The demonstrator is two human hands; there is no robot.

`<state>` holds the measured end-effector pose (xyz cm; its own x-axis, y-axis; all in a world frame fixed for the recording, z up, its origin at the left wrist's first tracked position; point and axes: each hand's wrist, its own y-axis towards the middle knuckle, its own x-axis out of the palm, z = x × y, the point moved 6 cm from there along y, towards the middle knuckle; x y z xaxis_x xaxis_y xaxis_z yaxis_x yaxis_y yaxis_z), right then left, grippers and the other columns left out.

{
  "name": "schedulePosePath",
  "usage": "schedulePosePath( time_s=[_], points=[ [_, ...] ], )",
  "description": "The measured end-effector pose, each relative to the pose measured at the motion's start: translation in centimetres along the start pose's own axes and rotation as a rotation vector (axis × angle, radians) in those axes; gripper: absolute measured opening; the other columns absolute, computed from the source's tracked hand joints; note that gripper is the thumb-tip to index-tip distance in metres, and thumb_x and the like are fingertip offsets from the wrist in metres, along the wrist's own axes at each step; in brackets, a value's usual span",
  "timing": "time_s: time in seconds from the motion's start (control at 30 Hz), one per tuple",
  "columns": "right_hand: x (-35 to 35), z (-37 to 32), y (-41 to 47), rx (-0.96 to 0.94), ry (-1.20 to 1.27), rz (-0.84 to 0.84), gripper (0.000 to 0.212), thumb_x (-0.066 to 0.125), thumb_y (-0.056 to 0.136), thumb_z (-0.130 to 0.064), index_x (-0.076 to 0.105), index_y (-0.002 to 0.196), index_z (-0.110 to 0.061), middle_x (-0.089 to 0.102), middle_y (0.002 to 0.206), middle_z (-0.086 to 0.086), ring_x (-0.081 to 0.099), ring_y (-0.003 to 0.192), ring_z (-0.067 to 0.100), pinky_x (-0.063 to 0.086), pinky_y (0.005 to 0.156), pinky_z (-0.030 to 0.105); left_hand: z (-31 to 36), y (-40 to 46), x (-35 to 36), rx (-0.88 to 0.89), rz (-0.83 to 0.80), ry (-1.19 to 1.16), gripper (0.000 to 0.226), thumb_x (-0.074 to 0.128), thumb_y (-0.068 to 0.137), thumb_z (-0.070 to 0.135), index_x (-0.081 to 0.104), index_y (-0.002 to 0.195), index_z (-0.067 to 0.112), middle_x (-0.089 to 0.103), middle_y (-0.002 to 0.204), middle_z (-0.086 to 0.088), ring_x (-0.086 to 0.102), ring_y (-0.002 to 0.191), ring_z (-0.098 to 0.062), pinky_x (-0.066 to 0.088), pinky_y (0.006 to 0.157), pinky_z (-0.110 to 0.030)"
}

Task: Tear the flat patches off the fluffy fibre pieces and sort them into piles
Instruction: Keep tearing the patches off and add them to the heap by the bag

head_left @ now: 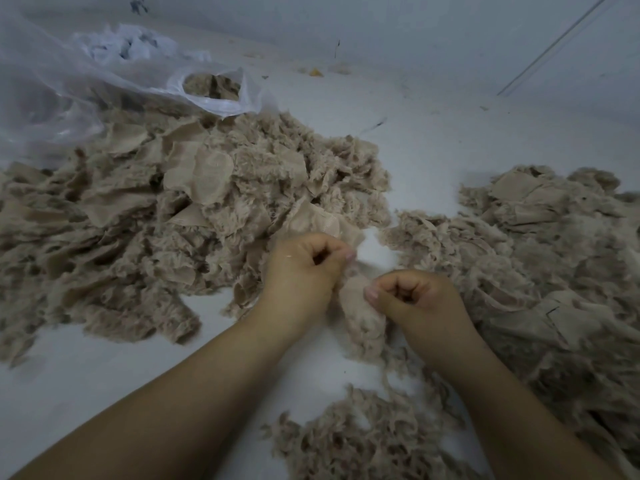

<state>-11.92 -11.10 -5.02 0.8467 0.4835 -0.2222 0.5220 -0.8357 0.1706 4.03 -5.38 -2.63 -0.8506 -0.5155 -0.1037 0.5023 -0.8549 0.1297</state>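
Over the middle of the white floor, both my hands work on one beige fluffy fibre piece (363, 317). My left hand (304, 268) has its fingers curled and pinches the upper edge, where a thin flat patch (322, 221) stands up behind the knuckles. My right hand (415, 299) pinches the piece's right side with curled fingers. The piece hangs down between the two wrists. A big heap of mixed fluffy pieces and flat patches (166, 209) lies to the left. Another heap (540, 258) lies to the right.
A small pile of loose fluffy fibre (360, 441) sits near the bottom, between my forearms. A clear plastic bag (207, 88) holding more beige material lies at the back left, with crumpled white plastic (128, 46) behind it. Pale walls close the back and right.
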Motion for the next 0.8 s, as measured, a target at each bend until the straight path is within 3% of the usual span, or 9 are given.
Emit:
schedulePosePath(
  time_s=[0.07, 0.13, 0.23, 0.27, 0.4, 0.5, 0.57, 0.67, 0.8],
  points=[
    [-0.4, 0.4, 0.0, 0.040, 0.056, 0.059, 0.020, 0.071, 0.090, -0.010, 0.073, 0.071, -0.014, 0.065, 0.064, 0.019, 0.059, 0.057, 0.021, 0.052, 0.055, 0.036, 0.3, 0.2, -1.1, 0.029, 0.083, 0.019, 0.021, 0.068, 0.089, 0.011, 0.070, 0.068, 0.011, 0.058, 0.050, 0.001, 0.048, 0.045, -0.008, 0.041, 0.047, -0.020],
    [-0.6, 0.7, 0.0, 0.085, 0.124, 0.110, 0.019, 0.069, 0.091, -0.020, 0.071, 0.073, -0.015, 0.062, 0.070, 0.031, 0.056, 0.059, 0.031, 0.051, 0.055, 0.052, 0.2, -0.3, -0.6, -0.005, -0.002, 0.033, 0.033, 0.067, 0.091, 0.023, 0.066, 0.063, 0.005, 0.056, 0.046, -0.004, 0.047, 0.039, -0.011, 0.038, 0.043, -0.020],
    [-0.8, 0.4, -0.1, 0.077, 0.129, 0.159, 0.021, 0.067, 0.095, -0.019, 0.069, 0.074, -0.018, 0.064, 0.067, 0.026, 0.056, 0.055, 0.034, 0.051, 0.053, 0.046, -0.4, -2.0, 1.4, -0.164, -0.242, 0.085, 0.065, 0.064, 0.074, 0.068, 0.061, 0.067, 0.004, 0.054, 0.042, -0.001, 0.047, 0.033, -0.015, 0.035, 0.035, -0.019],
    [-0.9, 0.4, -0.1, 0.078, 0.137, 0.165, 0.023, 0.066, 0.095, -0.016, 0.068, 0.073, -0.018, 0.064, 0.064, 0.022, 0.055, 0.054, 0.032, 0.050, 0.051, 0.041, -0.5, -2.3, 1.8, -0.171, -0.297, 0.131, 0.069, 0.066, 0.067, 0.074, 0.060, 0.072, 0.005, 0.053, 0.043, 0.003, 0.048, 0.033, -0.015, 0.034, 0.034, -0.019],
    [-0.7, 0.1, -0.1, 0.072, 0.168, 0.140, 0.018, 0.069, 0.091, -0.015, 0.064, 0.073, -0.018, 0.053, 0.059, 0.013, 0.042, 0.051, 0.022, 0.039, 0.046, 0.029, -0.8, -2.2, 2.2, -0.168, -0.364, 0.207, 0.039, 0.074, 0.084, 0.036, 0.056, 0.077, 0.002, 0.058, 0.049, 0.000, 0.052, 0.036, -0.014, 0.037, 0.035, -0.020],
    [-0.1, -0.8, -0.2, 0.020, 0.049, 0.044, 0.017, 0.075, 0.082, -0.030, 0.069, 0.079, -0.015, 0.068, 0.065, 0.003, 0.061, 0.057, 0.022, 0.050, 0.053, 0.032, -1.0, -2.4, 2.3, -0.174, -0.400, 0.171, 0.024, 0.070, 0.089, 0.017, 0.061, 0.071, 0.005, 0.059, 0.046, 0.001, 0.052, 0.037, -0.013, 0.038, 0.037, -0.020],
    [-0.1, -0.6, -0.1, 0.009, 0.015, 0.038, 0.024, 0.071, 0.089, -0.023, 0.068, 0.068, -0.012, 0.063, 0.058, 0.001, 0.055, 0.052, 0.015, 0.046, 0.049, 0.027, -1.2, -2.4, 2.1, -0.206, -0.409, 0.111, 0.023, 0.072, 0.087, 0.016, 0.064, 0.066, 0.010, 0.059, 0.047, 0.000, 0.051, 0.037, -0.014, 0.038, 0.038, -0.020],
    [-0.9, 0.3, 0.0, 0.075, 0.111, 0.124, 0.036, 0.068, 0.091, -0.022, 0.061, 0.065, 0.000, 0.045, 0.056, 0.020, 0.041, 0.057, 0.019, 0.040, 0.056, 0.031, -1.7, -1.8, 1.6, -0.282, -0.329, -0.041, 0.022, 0.073, 0.085, 0.012, 0.067, 0.064, 0.014, 0.055, 0.045, -0.003, 0.046, 0.034, -0.011, 0.038, 0.036, -0.018],
    [-1.2, 0.7, 0.0, 0.102, 0.222, 0.191, 0.052, 0.070, 0.090, -0.024, 0.050, 0.077, 0.022, 0.044, 0.062, 0.029, 0.042, 0.068, 0.025, 0.040, 0.064, 0.041, -1.8, -1.8, 1.5, -0.289, -0.338, -0.054, 0.022, 0.070, 0.088, 0.013, 0.064, 0.067, 0.015, 0.056, 0.046, -0.003, 0.045, 0.034, -0.010, 0.034, 0.036, -0.018]
  ],
)
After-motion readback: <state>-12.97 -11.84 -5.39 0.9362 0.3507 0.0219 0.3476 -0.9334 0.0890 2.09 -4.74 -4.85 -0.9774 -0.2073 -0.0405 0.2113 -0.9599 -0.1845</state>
